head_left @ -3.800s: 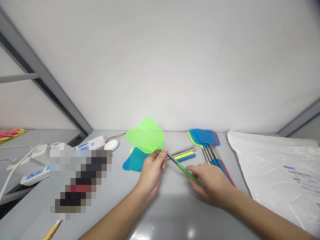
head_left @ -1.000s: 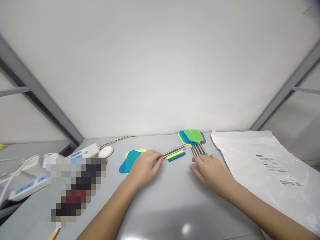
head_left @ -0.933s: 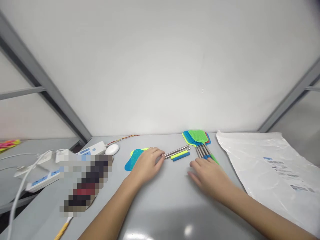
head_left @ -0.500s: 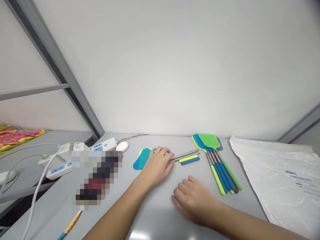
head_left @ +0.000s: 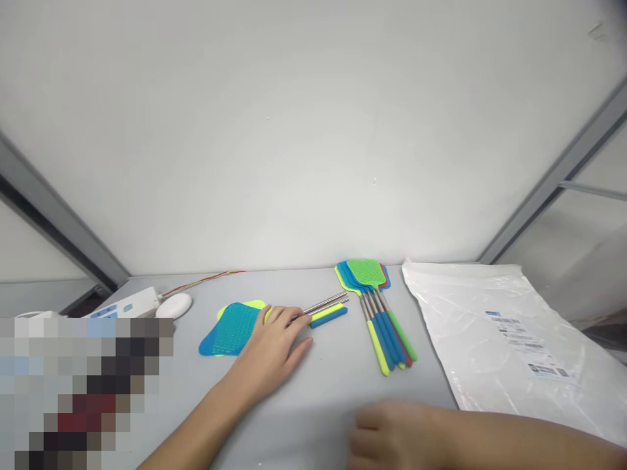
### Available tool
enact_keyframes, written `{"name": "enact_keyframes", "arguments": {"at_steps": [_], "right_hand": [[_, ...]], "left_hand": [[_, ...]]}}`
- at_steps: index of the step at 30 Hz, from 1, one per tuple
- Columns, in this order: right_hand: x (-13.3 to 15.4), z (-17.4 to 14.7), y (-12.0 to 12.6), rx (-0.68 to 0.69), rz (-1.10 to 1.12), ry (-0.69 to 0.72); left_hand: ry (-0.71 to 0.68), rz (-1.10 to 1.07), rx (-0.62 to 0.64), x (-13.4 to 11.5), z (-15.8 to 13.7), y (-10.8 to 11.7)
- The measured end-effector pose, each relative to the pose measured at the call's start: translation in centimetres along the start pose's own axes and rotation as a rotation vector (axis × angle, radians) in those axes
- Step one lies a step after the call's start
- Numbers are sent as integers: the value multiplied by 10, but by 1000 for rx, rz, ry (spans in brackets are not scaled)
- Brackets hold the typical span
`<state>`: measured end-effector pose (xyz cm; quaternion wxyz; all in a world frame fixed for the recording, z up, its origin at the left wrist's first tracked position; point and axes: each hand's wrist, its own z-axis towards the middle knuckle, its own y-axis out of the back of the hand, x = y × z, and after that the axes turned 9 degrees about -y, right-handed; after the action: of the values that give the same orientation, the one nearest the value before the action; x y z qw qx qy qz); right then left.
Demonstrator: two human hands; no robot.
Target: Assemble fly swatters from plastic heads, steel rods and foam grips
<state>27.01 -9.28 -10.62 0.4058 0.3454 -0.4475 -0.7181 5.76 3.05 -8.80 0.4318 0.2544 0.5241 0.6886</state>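
My left hand (head_left: 269,346) lies palm down on the grey table with its fingers stretched and thumb apart. Its fingertips reach over the near ends of thin metal rods (head_left: 326,303), beside a yellow handle (head_left: 328,313) and a blue handle (head_left: 329,318). Left of that hand are loose fly swatter heads, a blue mesh one (head_left: 235,326) on top of a yellow one (head_left: 223,313), partly under the hand. My right hand (head_left: 392,434), smeared by motion, is at the bottom of the view with fingers curled in; nothing shows in it. Several fly swatters (head_left: 377,307) lie stacked beyond it.
A white plastic mailing bag (head_left: 470,339) with a label covers the table's right side. At left are a white power strip (head_left: 132,303), a round white device (head_left: 174,305) and a thin cable (head_left: 206,279). A pale wall (head_left: 304,143) stands behind the table.
The view has turned to the right, so the table's things sit further left. My right hand has drawn back toward me. My left hand has shifted slightly, uncovering more of the blue swatter head.
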Motion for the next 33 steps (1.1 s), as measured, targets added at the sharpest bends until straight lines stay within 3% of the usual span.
{"name": "enact_keyframes", "arguments": {"at_steps": [6, 8, 11, 14, 17, 25, 29, 33], "right_hand": [[10, -25, -31, 222, 123, -14], [13, -19, -30, 180, 113, 52], [11, -3, -18, -18, 9, 146], [-1, 11, -7, -154, -91, -66], [-20, 20, -3, -155, -141, -220], [-62, 42, 10, 227, -304, -690], [-74, 46, 15, 263, -340, -764], [-86, 50, 15, 285, -356, -778]], "left_hand": [[6, 31, 2, 5, -4, -2], [5, 37, 5, 4, -6, -2], [12, 41, 0, 2, -6, -3], [16, 49, 5, 3, -4, -7], [16, 60, 18, 3, -3, -8], [30, 80, 7, -2, -9, 0], [63, 79, 18, 10, -12, 10], [199, 81, 29, 38, -20, 35]]}}
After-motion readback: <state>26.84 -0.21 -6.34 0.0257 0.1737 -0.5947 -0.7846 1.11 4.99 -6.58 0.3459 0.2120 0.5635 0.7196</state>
